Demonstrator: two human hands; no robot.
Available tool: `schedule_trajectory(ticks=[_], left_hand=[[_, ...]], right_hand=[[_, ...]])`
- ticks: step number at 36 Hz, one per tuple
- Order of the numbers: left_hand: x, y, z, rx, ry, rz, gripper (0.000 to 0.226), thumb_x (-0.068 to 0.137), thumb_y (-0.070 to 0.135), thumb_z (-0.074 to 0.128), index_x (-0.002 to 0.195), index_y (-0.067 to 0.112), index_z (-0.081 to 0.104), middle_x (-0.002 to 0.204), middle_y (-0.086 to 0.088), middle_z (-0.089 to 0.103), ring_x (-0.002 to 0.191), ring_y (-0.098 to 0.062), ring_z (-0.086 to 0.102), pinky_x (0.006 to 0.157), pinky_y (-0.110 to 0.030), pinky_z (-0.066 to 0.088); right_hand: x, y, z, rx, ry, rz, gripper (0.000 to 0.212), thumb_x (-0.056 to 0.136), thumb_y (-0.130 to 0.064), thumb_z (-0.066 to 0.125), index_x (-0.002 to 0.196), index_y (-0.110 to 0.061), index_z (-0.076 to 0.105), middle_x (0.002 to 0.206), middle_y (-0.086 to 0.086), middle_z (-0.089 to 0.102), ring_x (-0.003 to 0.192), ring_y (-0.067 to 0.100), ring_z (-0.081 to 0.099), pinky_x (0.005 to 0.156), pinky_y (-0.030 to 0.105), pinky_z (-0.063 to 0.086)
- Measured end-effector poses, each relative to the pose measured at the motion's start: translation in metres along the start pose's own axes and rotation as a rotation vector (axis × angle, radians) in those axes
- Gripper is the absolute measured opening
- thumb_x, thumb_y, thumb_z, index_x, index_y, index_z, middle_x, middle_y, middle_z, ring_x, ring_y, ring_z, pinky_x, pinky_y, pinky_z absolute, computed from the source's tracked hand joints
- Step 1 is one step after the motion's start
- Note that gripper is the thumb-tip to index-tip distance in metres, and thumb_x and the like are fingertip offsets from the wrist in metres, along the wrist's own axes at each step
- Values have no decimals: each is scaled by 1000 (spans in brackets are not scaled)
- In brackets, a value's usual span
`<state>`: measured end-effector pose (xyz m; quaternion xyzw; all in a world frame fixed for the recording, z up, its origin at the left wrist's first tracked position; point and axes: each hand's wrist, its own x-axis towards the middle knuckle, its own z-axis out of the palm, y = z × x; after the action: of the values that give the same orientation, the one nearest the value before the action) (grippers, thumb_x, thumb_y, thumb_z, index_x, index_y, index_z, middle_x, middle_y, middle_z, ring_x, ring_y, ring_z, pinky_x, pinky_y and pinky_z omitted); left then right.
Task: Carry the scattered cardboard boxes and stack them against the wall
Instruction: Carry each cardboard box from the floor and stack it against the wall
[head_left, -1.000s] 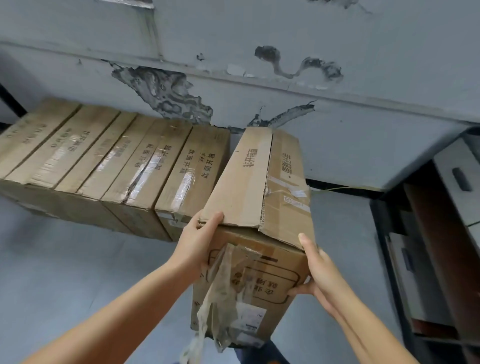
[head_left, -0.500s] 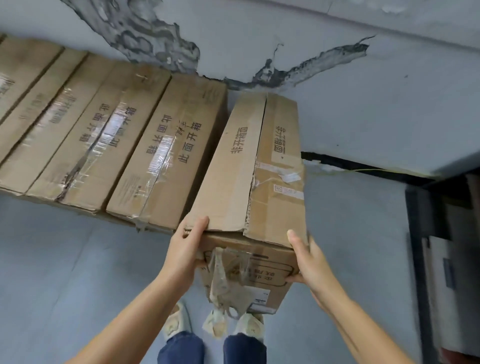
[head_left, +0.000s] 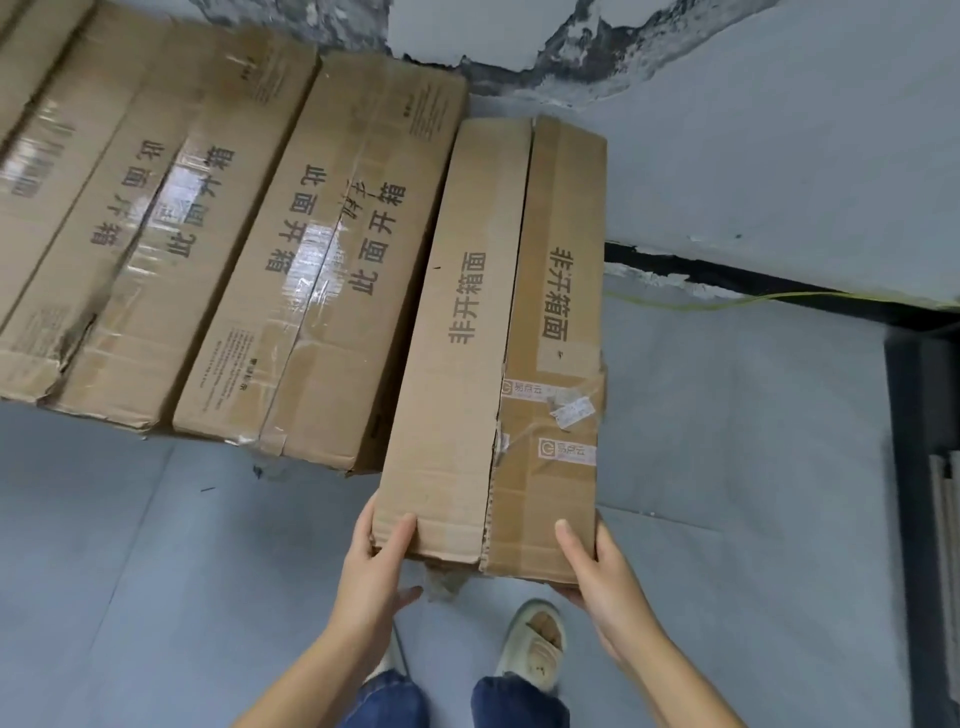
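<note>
The left hand (head_left: 376, 561) and right hand (head_left: 592, 564) each grip a near corner of the box (head_left: 493, 332), thumbs on top and fingers curled under. It lies at the right end of the row (head_left: 291, 249) along the far wall (head_left: 779, 130). Best to set it flat, then push it far and left until it sits flush with its neighbour, sliding the fingers out last.
</note>
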<state>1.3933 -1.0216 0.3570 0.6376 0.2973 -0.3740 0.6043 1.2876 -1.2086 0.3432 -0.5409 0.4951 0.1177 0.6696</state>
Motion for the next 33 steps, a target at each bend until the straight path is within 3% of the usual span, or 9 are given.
schedule_trajectory(ticks=[3,6,8,12,18,22,25,27,33], left_hand=[[26,19,-3,-108,-26,-57,32,98,21,51,128,30,50,119,3,59,113,-22,53,84,-52,49],[43,39,4,-227,17,-82,10,98,15,48,107,16,53,97,-4,56,90,-21,54,75,-47,51],[53,51,12,-405,60,-128,14,99,13,45,111,14,53,108,-8,57,100,-24,56,75,-51,49],[72,64,18,-608,107,-294,37,102,22,40,136,7,40,130,-16,46,132,-38,40,99,-65,33],[85,43,5,-629,87,-309,14,101,14,41,98,7,53,120,-11,56,121,-34,49,89,-67,36],[84,41,-5,-657,25,-314,25,101,6,35,122,7,48,141,-12,46,131,-35,42,87,-69,40],[72,45,-16,-572,32,-266,35,99,2,35,134,6,40,150,-11,34,138,-35,32,85,-69,41],[56,55,-23,-452,59,-222,34,100,3,37,133,6,39,152,-12,28,139,-35,31,87,-66,41],[-7,95,-50,4,93,74,39,100,7,43,138,14,40,147,-7,41,128,-22,44,93,-45,45]], right_hand=[[19,-11,10,25,-19,6,21,93,-31,56,113,-36,55,106,-17,68,91,1,67,68,21,54],[41,-24,24,33,-22,-30,20,95,-29,54,113,-38,55,108,-19,67,96,3,66,78,28,56],[56,-29,34,42,-14,-66,22,97,-27,52,115,-40,54,114,-18,64,104,5,63,89,35,54],[73,-26,46,68,34,-43,36,97,-29,52,131,-37,46,119,-17,60,110,10,59,91,38,52],[79,-8,48,36,75,-37,33,97,-29,51,128,-40,45,118,-17,61,107,7,60,89,36,52],[78,-13,46,7,56,-2,30,98,-31,50,125,-42,45,113,-20,60,101,6,60,75,29,52],[71,-26,44,-30,26,55,26,99,-29,48,123,-38,46,115,-16,60,101,8,59,71,29,49],[60,-38,43,-69,-2,90,26,99,-26,47,123,-36,46,126,-9,57,105,12,58,80,32,47],[-6,-88,32,-120,-17,93,67,98,-26,51,152,-18,12,156,6,25,137,21,35,106,38,39]])
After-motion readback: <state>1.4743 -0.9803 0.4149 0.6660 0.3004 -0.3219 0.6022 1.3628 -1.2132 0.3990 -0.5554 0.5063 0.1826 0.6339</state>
